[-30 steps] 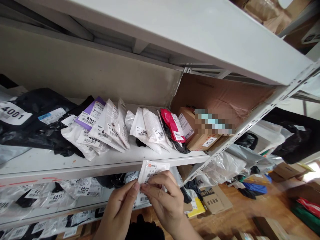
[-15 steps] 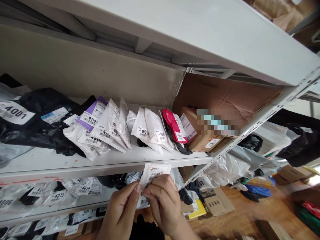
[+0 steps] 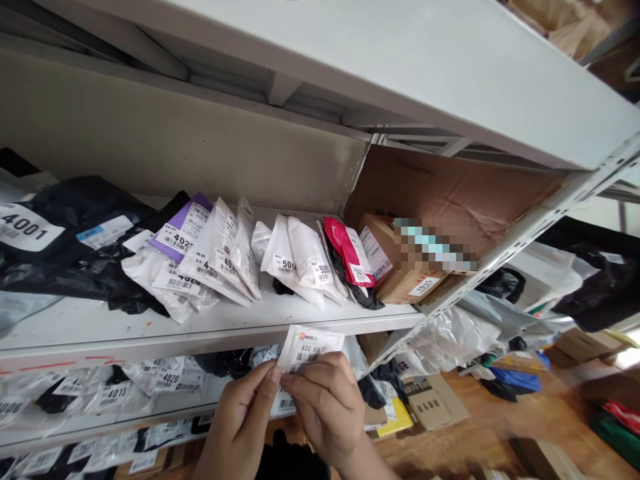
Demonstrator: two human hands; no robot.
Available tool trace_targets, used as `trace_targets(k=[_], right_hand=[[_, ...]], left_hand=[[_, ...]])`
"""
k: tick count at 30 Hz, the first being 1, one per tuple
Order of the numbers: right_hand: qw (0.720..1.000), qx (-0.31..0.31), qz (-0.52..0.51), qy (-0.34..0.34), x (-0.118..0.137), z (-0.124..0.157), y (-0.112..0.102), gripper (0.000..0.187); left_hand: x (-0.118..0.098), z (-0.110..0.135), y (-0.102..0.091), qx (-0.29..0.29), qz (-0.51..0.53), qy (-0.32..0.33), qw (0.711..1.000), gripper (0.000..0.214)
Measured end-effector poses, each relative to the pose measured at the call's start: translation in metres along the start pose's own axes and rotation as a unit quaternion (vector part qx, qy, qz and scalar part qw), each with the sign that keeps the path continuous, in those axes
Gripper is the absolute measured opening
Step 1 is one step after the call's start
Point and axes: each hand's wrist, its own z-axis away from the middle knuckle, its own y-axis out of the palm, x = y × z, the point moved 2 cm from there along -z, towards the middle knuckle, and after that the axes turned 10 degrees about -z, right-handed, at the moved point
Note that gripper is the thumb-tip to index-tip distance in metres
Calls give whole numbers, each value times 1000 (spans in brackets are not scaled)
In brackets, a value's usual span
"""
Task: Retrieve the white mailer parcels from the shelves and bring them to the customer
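Observation:
Both my hands hold one small white packet with a barcode label [image 3: 309, 345] in front of the shelf's front edge. My left hand [image 3: 241, 420] pinches its lower left corner between thumb and fingers. My right hand [image 3: 326, 403] grips its lower edge with fingers curled over the front. Above the packet, on the grey metal shelf [image 3: 210, 329], lies a row of labelled bags: white ones [image 3: 295, 260], a purple one [image 3: 183, 230], a red one [image 3: 345, 250] and black ones [image 3: 75, 247].
A cardboard box [image 3: 400, 267] stands at the shelf's right end against a cardboard sheet. The lower shelf holds several labelled bags [image 3: 115, 390]. An upper shelf board [image 3: 400, 67] overhangs. Boxes and bags [image 3: 435, 400] lie on the wooden floor to the right.
The packet stays pinched in both hands, with small shifts of my fingers along its lower edge. The view has barely moved.

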Motion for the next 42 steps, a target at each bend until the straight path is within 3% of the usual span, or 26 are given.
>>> trace_targets(k=[12, 16, 22, 29, 32, 37, 42], right_hand=[[996, 65, 7, -63, -3, -2, -10, 18], [993, 63, 20, -94, -4, 2, -12, 21], [993, 92, -12, -79, -4, 1, -13, 23], [990, 105, -7, -94, 2, -1, -16, 23], [990, 120, 6, -78, 8, -3, -20, 23], [990, 126, 32, -54, 16, -3, -25, 21], [989, 126, 16, -69, 14, 0, -23, 20]], left_hand=[[6, 6, -1, -25, -20, -36, 999, 36], [2, 7, 0, -28, -22, -17, 999, 38], [-5, 8, 3, -57, 33, -51, 996, 37], [-13, 6, 8, -26, 64, -62, 996, 35], [-12, 9, 8, -55, 66, -67, 994, 36], [-14, 12, 9, -99, 77, -50, 991, 30], [-10, 9, 8, -82, 50, -3, 995, 26]])
